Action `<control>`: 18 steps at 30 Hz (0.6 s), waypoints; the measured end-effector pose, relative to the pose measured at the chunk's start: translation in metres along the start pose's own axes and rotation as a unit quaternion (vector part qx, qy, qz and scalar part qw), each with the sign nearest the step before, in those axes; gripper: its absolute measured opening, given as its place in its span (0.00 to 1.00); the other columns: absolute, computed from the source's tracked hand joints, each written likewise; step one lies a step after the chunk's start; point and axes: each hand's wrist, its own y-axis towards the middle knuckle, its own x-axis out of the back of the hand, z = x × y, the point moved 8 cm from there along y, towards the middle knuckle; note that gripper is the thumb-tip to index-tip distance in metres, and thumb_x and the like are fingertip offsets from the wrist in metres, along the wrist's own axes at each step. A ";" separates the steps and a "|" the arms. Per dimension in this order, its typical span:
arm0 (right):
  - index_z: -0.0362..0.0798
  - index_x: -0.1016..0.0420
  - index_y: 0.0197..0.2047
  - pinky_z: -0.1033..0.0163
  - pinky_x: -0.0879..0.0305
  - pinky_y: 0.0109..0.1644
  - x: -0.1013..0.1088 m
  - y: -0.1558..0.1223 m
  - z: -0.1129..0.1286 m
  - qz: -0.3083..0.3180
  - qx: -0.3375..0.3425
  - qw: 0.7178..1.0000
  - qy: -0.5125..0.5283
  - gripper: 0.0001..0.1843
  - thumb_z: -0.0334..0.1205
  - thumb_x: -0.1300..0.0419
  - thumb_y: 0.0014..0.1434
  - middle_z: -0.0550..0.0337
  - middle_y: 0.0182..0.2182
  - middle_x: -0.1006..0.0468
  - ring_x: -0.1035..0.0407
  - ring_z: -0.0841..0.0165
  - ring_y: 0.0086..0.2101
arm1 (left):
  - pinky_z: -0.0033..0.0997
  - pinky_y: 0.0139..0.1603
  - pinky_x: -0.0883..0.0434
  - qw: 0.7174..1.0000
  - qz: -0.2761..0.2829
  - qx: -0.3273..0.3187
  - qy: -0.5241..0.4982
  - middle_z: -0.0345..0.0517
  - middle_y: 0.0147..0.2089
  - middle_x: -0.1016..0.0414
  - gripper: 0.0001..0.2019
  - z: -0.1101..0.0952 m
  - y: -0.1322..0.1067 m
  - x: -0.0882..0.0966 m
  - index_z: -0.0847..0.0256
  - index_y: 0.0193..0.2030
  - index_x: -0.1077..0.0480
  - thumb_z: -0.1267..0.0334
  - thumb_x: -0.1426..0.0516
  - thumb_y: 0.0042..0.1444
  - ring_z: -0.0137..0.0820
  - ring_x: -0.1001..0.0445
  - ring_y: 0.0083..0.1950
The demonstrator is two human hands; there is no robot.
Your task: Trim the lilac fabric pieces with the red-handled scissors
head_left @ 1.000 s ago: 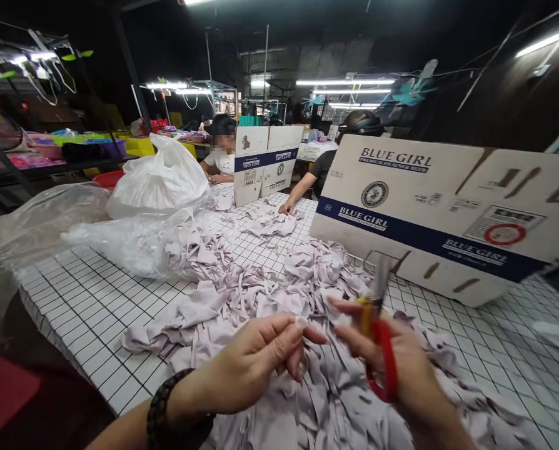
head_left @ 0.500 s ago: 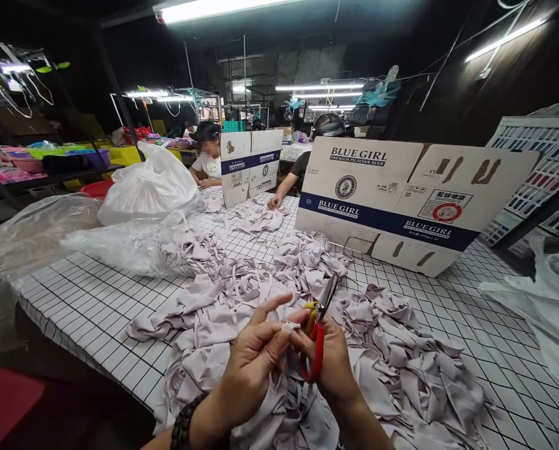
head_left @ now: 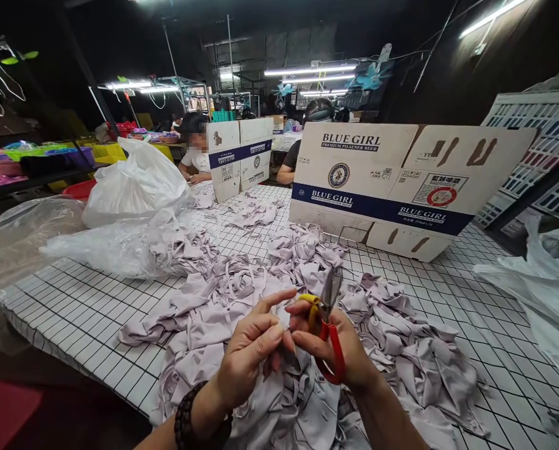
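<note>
My left hand [head_left: 254, 350] pinches a pale lilac fabric piece [head_left: 284, 315] between thumb and fingers, with a dark bead bracelet [head_left: 190, 420] on its wrist. My right hand [head_left: 340, 353] is closed round small snips with a red and yellow handle [head_left: 329, 340]; their blades point up, right beside the pinched fabric. Both hands hover over a heap of lilac fabric pieces [head_left: 401, 350] spread across a white gridded table [head_left: 82, 300].
A large "BLUE GIRL" cardboard box [head_left: 382, 187] stands behind the heap, a smaller one [head_left: 237, 159] farther back. Clear and white plastic bags [head_left: 129, 187] lie at the left, another bag [head_left: 537, 287] at the right. Two people sit at the far end.
My hands have come together and now sit a little lower and nearer me. The view has tilted down and shifted right. A far person's hand has left the table.
</note>
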 end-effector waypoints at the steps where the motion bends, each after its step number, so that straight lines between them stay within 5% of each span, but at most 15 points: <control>1: 0.47 0.23 0.41 0.69 0.46 0.25 -0.003 0.004 -0.001 0.025 -0.006 1.000 -0.009 0.20 0.46 0.28 0.47 0.67 0.23 0.34 0.44 0.77 0.22 | 0.26 0.21 0.39 1.000 0.006 0.014 -0.018 0.57 0.45 0.22 0.17 0.002 -0.001 0.000 0.64 0.27 0.23 0.56 0.45 0.60 0.28 0.28 0.26; 4: 0.45 0.26 0.32 0.70 0.55 0.22 -0.018 0.017 -0.004 0.101 -0.025 0.994 -0.037 0.17 0.44 0.26 0.44 0.73 0.18 0.44 0.53 0.79 0.20 | 0.24 0.15 0.48 0.997 0.013 0.040 -0.065 0.59 0.58 0.29 0.17 0.004 -0.004 0.003 0.67 0.26 0.24 0.56 0.43 0.58 0.17 0.36 0.17; 7: 0.45 0.30 0.27 0.69 0.53 0.23 -0.030 0.028 0.003 0.127 -0.013 0.990 -0.067 0.17 0.43 0.26 0.43 0.72 0.18 0.40 0.50 0.78 0.20 | 0.23 0.15 0.47 0.997 0.005 0.044 -0.070 0.60 0.63 0.35 0.18 -0.002 -0.008 0.010 0.69 0.25 0.25 0.55 0.43 0.57 0.15 0.37 0.16; 14: 0.49 0.33 0.27 0.63 0.36 0.36 -0.029 0.035 0.057 -0.026 0.196 0.950 -0.240 0.08 0.32 0.36 0.49 0.62 0.29 0.29 0.35 0.68 0.32 | 0.27 0.20 0.37 0.997 -0.064 -0.002 0.043 0.59 0.61 0.30 0.18 -0.022 -0.017 0.026 0.66 0.28 0.23 0.54 0.44 0.60 0.22 0.33 0.21; 18: 0.50 0.33 0.28 0.59 0.34 0.44 -0.036 0.034 0.059 -0.022 0.226 0.934 -0.275 0.08 0.28 0.39 0.50 0.57 0.38 0.25 0.31 0.62 0.40 | 0.26 0.19 0.36 0.995 -0.093 -0.009 0.028 0.58 0.66 0.37 0.17 -0.020 -0.020 0.031 0.66 0.30 0.23 0.54 0.44 0.60 0.19 0.34 0.20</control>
